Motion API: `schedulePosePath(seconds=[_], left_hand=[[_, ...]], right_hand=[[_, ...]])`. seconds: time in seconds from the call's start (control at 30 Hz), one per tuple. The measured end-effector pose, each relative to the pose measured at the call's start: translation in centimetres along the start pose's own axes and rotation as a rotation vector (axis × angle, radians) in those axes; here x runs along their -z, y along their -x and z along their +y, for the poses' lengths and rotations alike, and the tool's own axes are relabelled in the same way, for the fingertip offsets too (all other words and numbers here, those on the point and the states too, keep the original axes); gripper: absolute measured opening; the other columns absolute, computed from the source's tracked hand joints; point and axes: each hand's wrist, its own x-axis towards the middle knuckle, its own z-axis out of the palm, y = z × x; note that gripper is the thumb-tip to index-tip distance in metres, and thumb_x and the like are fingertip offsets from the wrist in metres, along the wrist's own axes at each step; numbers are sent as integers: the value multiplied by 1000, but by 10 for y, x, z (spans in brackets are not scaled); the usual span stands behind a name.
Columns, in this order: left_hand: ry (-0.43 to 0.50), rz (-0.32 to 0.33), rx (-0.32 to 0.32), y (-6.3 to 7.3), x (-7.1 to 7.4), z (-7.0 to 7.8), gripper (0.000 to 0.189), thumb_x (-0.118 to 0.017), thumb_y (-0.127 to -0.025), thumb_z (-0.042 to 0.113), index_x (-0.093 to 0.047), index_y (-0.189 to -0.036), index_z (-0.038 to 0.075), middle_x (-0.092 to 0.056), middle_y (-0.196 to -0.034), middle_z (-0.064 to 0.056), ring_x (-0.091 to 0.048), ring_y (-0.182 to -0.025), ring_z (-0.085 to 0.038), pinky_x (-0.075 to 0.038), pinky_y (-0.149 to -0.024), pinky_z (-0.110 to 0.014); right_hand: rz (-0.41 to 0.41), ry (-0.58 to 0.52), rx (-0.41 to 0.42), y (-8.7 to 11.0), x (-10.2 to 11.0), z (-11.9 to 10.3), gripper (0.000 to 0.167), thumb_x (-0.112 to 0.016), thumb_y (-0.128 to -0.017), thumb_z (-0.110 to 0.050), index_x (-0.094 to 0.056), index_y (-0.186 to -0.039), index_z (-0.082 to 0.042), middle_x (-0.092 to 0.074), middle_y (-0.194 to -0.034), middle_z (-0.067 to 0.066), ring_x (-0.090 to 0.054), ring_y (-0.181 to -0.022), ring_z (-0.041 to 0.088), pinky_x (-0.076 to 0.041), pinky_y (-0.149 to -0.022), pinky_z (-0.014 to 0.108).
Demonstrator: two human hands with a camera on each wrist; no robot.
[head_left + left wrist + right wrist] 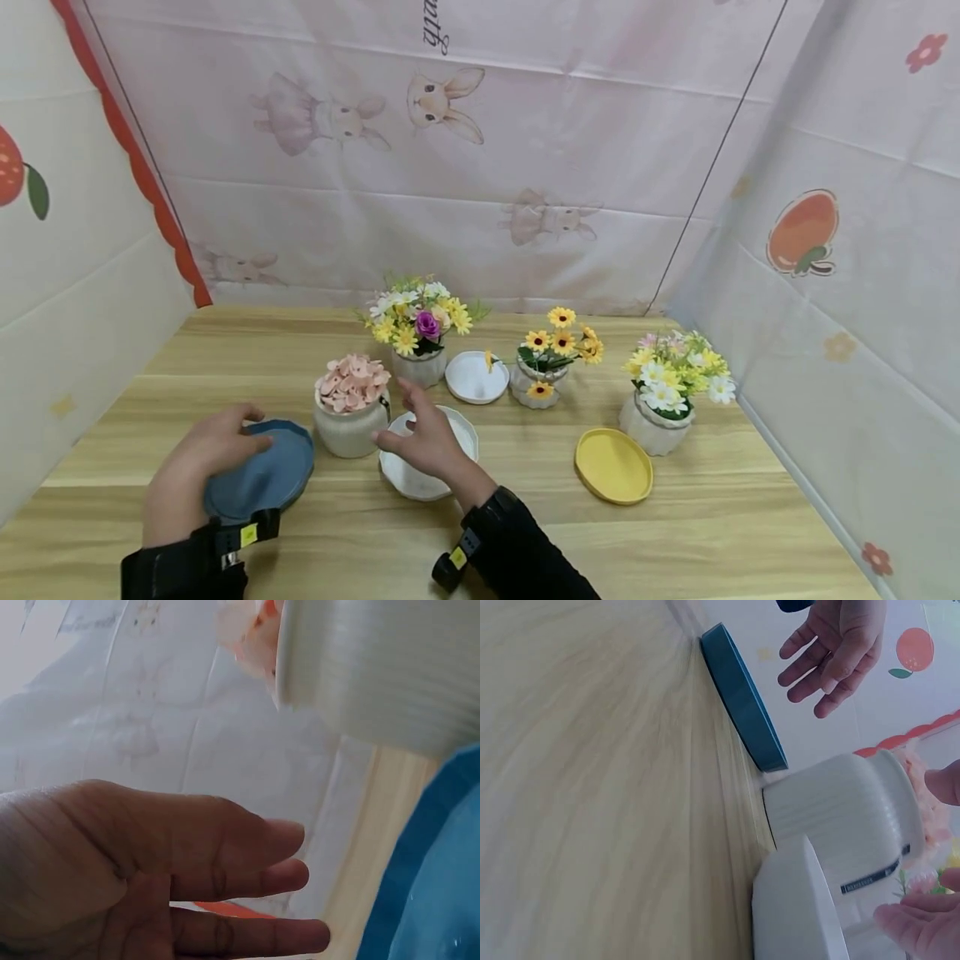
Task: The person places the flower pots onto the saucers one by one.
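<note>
A ribbed white pot (347, 433) with pink flowers (354, 384) stands on the wooden table. My left hand (206, 454) is over the left side of a blue plate (264, 483), its fingers apart from the plate. In the left wrist view, the fingers of this hand (165, 862) are extended and hold nothing. My right hand (429, 437) is above a white scalloped plate (408, 482), just right of the pot. Its thumb and fingers are spread, with nothing between them. The right wrist view shows the pot (840, 810) behind the white plate's rim (791, 904).
Behind are a pot of mixed flowers (420, 367), a small white plate (468, 387) and a pot of yellow flowers (536, 385). To the right are a yellow plate (613, 467) and another flower pot (655, 427). Printed curtains (450, 158) border the table's back and sides.
</note>
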Motion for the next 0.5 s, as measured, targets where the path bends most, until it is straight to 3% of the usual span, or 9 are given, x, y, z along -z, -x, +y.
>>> schedulePosePath(seconds=[0.4, 0.5], left_hand=[[32, 30, 66, 2, -3, -33, 56, -58, -89, 17, -37, -125, -20, -34, -123, -44, -38, -105, -58, -41, -79, -58], [69, 2, 86, 2, -5, -41, 56, -58, -89, 16, -36, -125, -21, -32, -123, -45, -38, -105, -58, -42, -78, -58]], right_hand=[[14, 58, -32, -11, -10, -5, 86, -74, -80, -27, -23, -147, -9, -34, -144, 15, -35, -129, 29, -41, -94, 36], [9, 66, -44, -12, -12, -6, 87, -74, -80, -29, -22, -147, -10, -34, -144, 14, -36, -128, 28, -40, -94, 37]])
